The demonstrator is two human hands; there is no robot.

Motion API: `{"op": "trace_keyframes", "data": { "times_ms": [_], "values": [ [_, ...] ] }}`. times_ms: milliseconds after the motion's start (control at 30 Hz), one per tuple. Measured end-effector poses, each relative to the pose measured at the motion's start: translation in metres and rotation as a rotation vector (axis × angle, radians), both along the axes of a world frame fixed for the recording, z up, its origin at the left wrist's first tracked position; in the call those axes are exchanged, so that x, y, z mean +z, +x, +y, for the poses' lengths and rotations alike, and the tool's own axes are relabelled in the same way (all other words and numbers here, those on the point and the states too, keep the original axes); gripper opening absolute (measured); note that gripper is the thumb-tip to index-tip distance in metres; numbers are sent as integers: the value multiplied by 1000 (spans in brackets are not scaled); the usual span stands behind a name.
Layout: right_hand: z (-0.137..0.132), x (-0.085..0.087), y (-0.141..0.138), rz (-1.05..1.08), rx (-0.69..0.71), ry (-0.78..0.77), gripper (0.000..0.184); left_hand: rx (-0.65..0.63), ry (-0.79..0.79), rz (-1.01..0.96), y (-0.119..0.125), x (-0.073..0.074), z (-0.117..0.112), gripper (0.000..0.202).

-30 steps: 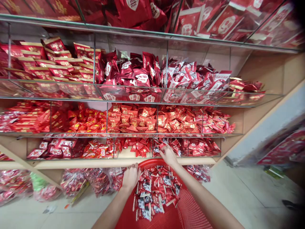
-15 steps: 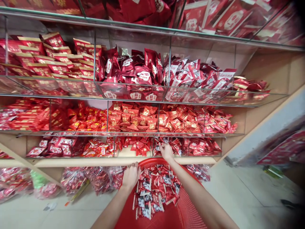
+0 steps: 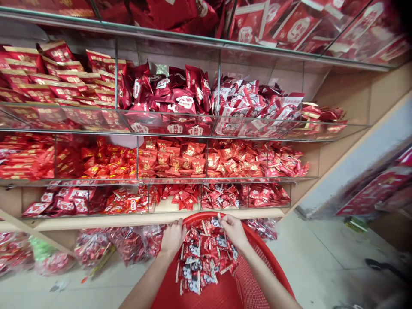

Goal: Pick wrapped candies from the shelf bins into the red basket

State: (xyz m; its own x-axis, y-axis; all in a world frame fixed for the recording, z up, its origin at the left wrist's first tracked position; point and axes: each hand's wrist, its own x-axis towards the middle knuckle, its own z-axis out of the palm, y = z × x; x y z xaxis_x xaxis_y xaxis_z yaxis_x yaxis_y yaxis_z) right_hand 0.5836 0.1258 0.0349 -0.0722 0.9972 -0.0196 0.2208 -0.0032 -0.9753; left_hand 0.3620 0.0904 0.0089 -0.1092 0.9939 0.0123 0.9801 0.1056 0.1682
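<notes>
A small, shiny red packet with black-and-white print [image 3: 215, 223] is pinched at its edge between the thumb and fingertips of a person's right hand [image 3: 234, 231], just inside the far rim of a round, red plastic basket with mesh sides [image 3: 249, 283]. Below it in the basket lies a loose heap of matching red packets with pale, serrated ends [image 3: 198, 262]; part of the basket's floor shows bare nearer the person. The left hand [image 3: 174, 236] is closed over the rim on the opposite side, fingers curled on the edge, the grip on its underside hidden.

The basket is just before a pale wooden ledge [image 3: 109, 220] at the foot of a tiered display shelf with clear dividers. Directly beyond the right hand, a bottom compartment holds similar red, black and white packets [image 3: 220, 196]; to its left, small plain red packets [image 3: 185, 197] lie toward the back and right of a pale board. Tiers above carry orange-red packets with gold lettering [image 3: 175, 159], dark red pouches with white labels [image 3: 170, 92] and gold-edged red packets [image 3: 69, 79]. Under the ledge, clear plastic bags of red packets [image 3: 93, 249] rest on a pale tiled floor [image 3: 318, 262].
</notes>
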Motion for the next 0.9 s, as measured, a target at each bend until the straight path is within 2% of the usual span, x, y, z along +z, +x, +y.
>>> {"op": "trace_keyframes", "data": {
  "times_ms": [100,167,333,533,633,800,900],
  "values": [
    [-13,-15,-11,35,86,-225,19,-11,-1,8,2,4,1,37],
    [-18,-23,-17,27,100,-265,17,-20,5,21,2,5,2,38],
    [-18,-37,-23,-27,39,-218,18,-36,47,47,1,1,3,39],
    [-20,-44,-23,-96,17,-121,17,-40,57,42,1,-1,2,40],
    [-23,-45,-23,-196,32,-92,17,-41,50,32,1,0,2,39],
    [-26,-47,-22,-425,27,16,28,-27,38,20,1,1,2,39],
    [-27,-50,-22,-486,54,-7,28,-23,35,24,2,0,2,39]
  ]
}}
